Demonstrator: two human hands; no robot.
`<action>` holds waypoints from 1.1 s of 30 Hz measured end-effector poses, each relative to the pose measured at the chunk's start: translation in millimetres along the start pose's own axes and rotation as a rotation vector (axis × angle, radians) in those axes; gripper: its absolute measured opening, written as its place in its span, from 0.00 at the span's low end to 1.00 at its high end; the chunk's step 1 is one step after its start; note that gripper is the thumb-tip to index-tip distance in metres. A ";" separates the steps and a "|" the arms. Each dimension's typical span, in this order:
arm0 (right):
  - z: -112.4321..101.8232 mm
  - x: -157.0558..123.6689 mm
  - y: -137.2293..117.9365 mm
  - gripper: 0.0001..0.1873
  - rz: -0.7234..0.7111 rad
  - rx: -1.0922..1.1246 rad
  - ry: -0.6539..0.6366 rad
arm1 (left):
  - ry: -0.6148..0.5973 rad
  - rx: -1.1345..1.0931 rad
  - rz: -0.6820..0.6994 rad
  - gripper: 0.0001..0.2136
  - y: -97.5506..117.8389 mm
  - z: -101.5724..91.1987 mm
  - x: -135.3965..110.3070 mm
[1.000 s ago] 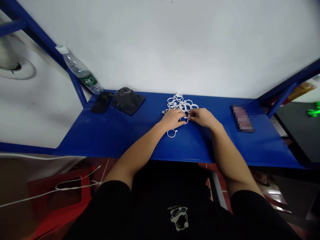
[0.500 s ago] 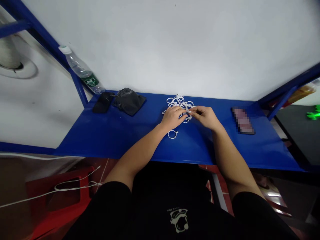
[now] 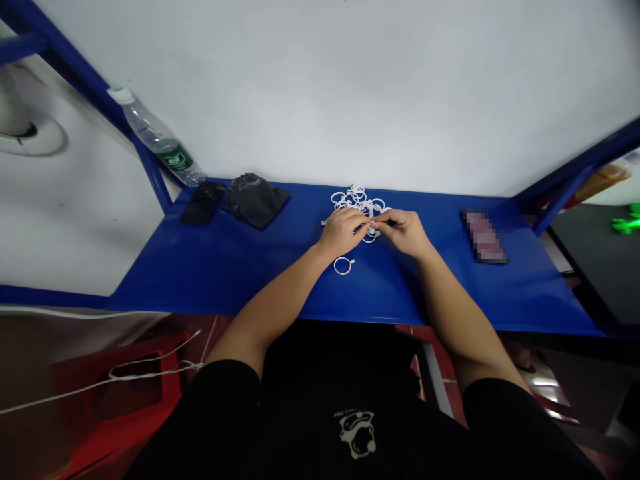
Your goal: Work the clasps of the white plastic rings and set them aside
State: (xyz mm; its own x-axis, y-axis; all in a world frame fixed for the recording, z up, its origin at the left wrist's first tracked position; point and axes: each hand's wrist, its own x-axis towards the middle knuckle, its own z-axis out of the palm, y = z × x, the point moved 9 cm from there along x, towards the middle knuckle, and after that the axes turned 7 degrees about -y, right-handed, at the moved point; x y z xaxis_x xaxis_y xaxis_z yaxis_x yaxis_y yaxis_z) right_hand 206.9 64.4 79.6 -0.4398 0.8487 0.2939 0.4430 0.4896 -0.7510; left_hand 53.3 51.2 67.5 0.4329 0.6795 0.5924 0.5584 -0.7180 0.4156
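My left hand and my right hand meet fingertip to fingertip over the blue table. Both pinch a small white plastic ring between them. Just behind my fingers lies a pile of several white rings. One single white ring lies apart on the table, below my left wrist.
At the back left lie a black pouch and a flat black object, with a plastic water bottle leaning against the blue frame. A phone lies at the right. A red stool with a white cable stands below left.
Both hands have risen slightly off the table and drawn together, pinching a ring at the near edge of the pile. The single ring has stayed put.
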 end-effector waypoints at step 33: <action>6.7 -1.6 43.6 0.13 0.177 -0.305 -0.311 | -0.508 0.010 -0.061 0.10 -4.2 46.4 -7.0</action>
State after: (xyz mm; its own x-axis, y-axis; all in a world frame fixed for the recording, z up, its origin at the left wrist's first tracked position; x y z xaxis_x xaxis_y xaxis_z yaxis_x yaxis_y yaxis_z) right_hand 221.7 83.1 42.5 -0.5293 0.8470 -0.0489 0.7212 0.4188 -0.5519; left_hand 80.7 56.5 29.6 0.6873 0.7095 0.1556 0.5990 -0.6748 0.4310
